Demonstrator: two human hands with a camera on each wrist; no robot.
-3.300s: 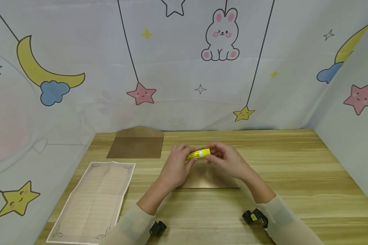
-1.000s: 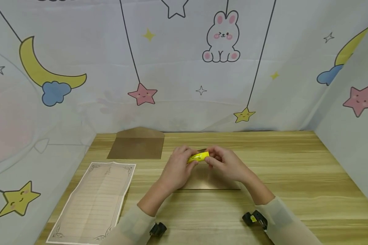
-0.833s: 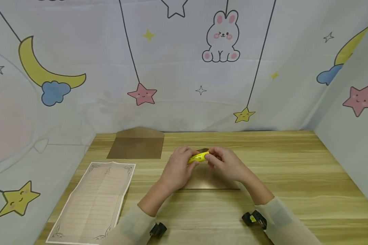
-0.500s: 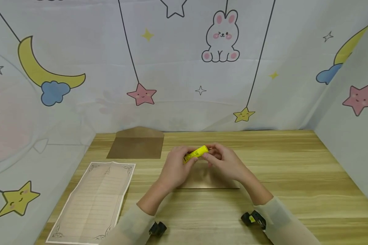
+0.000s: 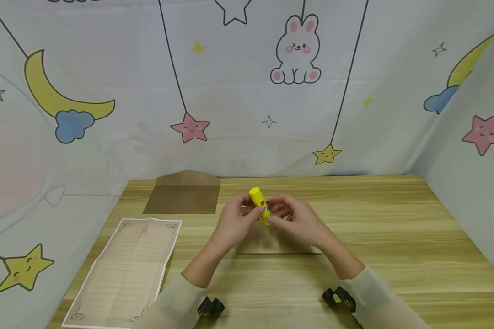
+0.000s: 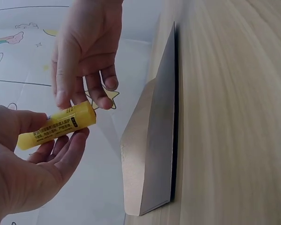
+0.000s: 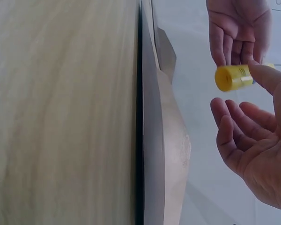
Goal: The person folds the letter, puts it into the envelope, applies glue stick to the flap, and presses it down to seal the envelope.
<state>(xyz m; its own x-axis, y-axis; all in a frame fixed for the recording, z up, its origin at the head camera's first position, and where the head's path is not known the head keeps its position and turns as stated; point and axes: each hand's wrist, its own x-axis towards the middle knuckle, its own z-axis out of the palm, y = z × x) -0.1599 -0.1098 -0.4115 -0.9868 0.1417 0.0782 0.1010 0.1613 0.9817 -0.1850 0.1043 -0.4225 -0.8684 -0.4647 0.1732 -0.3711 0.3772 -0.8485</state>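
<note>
My left hand (image 5: 233, 224) pinches a yellow glue stick (image 5: 256, 195) between thumb and fingers, tilted with one end up, over a brown envelope (image 5: 281, 245). The thumb of my right hand (image 5: 303, 227) is right at the stick's lower end, its other fingers loosely bent and apart from the stick. Dark print shows on the glue stick (image 6: 65, 124) in the left wrist view. Below the hands the envelope (image 7: 152, 140) lies with its flap (image 7: 175, 140) raised, and a faint speckled patch marks the flap near its tip.
A second brown envelope (image 5: 184, 199) lies at the back left, flap unfolded towards the wall. In front of it is a creased sheet of lined letter paper (image 5: 121, 274) with an ornamental border. A patterned cloth (image 5: 238, 91) hangs around the wooden table (image 5: 395, 237).
The white band on the glue stick, visible 3.3 s ago, is now out of sight. Since then the stick has swung from lying sideways to steeply tilted, and the right fingers have loosened from it.
</note>
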